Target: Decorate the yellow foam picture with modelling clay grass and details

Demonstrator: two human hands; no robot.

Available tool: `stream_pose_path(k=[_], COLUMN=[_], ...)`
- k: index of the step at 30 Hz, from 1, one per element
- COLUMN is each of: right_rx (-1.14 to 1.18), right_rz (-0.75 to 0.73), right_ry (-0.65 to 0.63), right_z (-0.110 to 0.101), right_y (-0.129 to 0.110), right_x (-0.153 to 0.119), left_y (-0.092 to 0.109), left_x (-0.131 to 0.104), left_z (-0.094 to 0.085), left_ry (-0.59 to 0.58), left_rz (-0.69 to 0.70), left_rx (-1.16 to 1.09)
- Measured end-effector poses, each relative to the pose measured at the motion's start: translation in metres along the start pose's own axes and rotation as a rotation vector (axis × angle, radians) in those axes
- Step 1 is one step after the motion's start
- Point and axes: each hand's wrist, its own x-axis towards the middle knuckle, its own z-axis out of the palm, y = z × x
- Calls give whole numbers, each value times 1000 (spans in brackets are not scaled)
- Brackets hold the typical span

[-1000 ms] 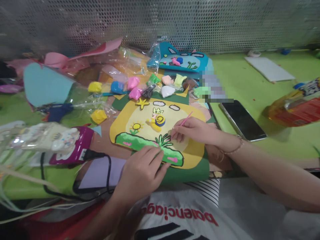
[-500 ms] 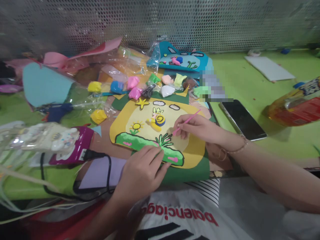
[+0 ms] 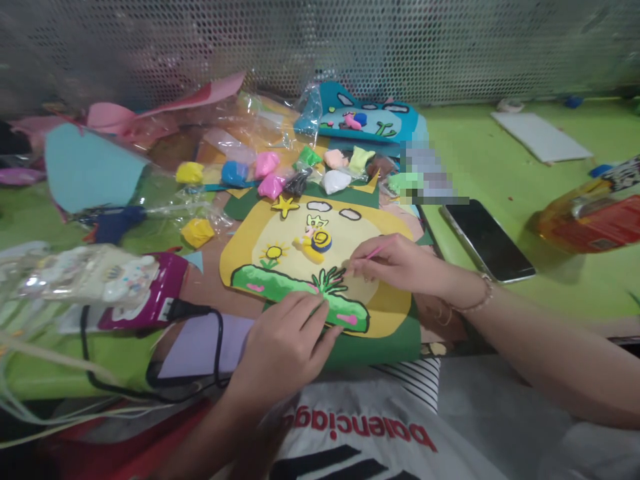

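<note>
A yellow paper picture (image 3: 245,240) lies on the table, decorated with clay: a yellow snail with a blue shell (image 3: 320,241), a star (image 3: 285,206), a small sun (image 3: 275,253), and a green strip with a spiky grass tuft (image 3: 329,283). My left hand (image 3: 287,333) lies flat over the picture's lower edge, fingers stretched out on the green strip. My right hand (image 3: 387,261) pinches a thin pink clay modelling tool (image 3: 377,250) just right of the grass tuft. The tool's tip is hidden by my fingers.
Several clay packets (image 3: 337,181) lie behind the picture, near a blue paper picture (image 3: 400,133). A phone (image 3: 487,240) and a bottle (image 3: 575,223) stand at the right. On the left are a power bank-like purple case (image 3: 170,280), a black cable (image 3: 220,340) and paper sheets (image 3: 95,167).
My right hand has turned and lowered slightly, and the pink tool now lies flatter, with less of it showing. My left hand stays in place.
</note>
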Motion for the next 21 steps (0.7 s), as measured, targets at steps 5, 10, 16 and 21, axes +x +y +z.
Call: stream_pose_path(k=[5,10,16,21], right_rx=[113,117,132,189], right_rz=[89,105,139,178], right_ry=[-8,-9,-24,-18], right_z=[2,3,5,4], right_y=[1,0,0,0], right_x=[2,4,5,5], left_y=[1,0,0,0], left_x=[0,0,-1,0], left_z=[-1,-2,-1,0], left_ry=[15,11,2,5], left_rz=[10,10,10,7], left_rx=[3,-4,-7,-6])
